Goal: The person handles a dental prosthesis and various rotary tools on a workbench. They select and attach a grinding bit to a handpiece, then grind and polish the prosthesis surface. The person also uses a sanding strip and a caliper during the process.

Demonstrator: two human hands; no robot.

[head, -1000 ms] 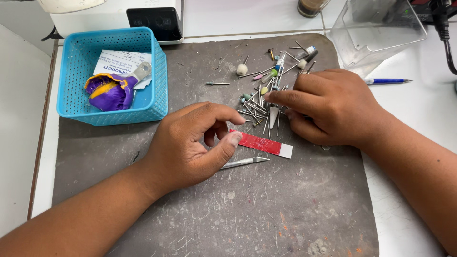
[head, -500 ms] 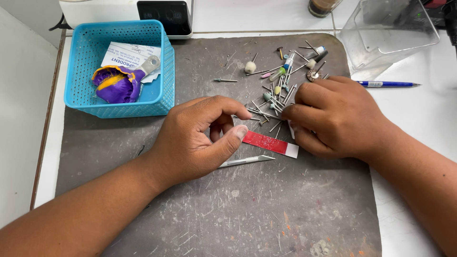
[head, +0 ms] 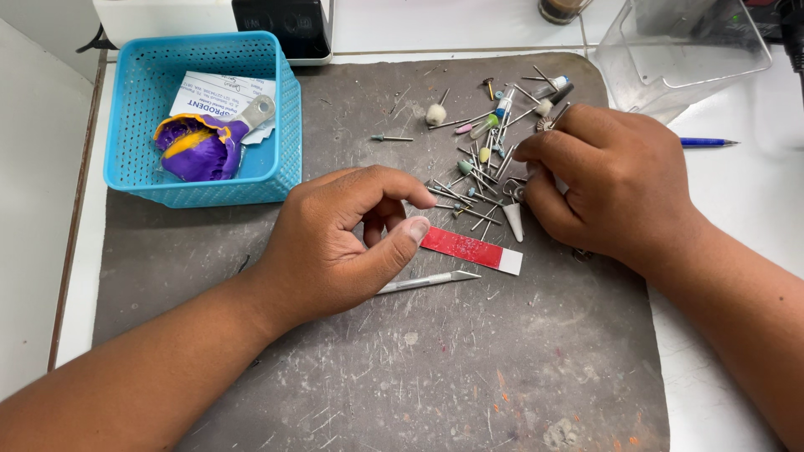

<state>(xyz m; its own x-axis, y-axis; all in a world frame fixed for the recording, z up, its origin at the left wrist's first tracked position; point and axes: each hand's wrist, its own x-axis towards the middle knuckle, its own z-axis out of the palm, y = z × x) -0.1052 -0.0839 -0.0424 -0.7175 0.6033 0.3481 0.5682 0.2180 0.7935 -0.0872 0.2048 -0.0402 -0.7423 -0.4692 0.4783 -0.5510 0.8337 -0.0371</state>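
Burs [head: 486, 167] lie scattered at mat [head: 419, 377] top centre, under right hand [head: 611, 188], fingers curled narrow, pinching among them. Red-white strip [head: 469, 249] mid-mat, touching left hand [head: 335, 243] thumb; fingers loosely curled, holding nothing visible. White label card [head: 213, 94] in blue basket [head: 134, 167], top left.

On the scratched grey mat [head: 377, 368] covering the tabletop, the left hand [head: 335, 243] rests curled, thumb touching a red-and-white strip [head: 471, 249] above a slim metal blade tool [head: 429, 281]. The right hand [head: 611, 184] reaches into scattered metal burs [head: 481, 172] near the mat's far edge. A blue plastic basket [head: 142, 109] sits at the far-left corner.
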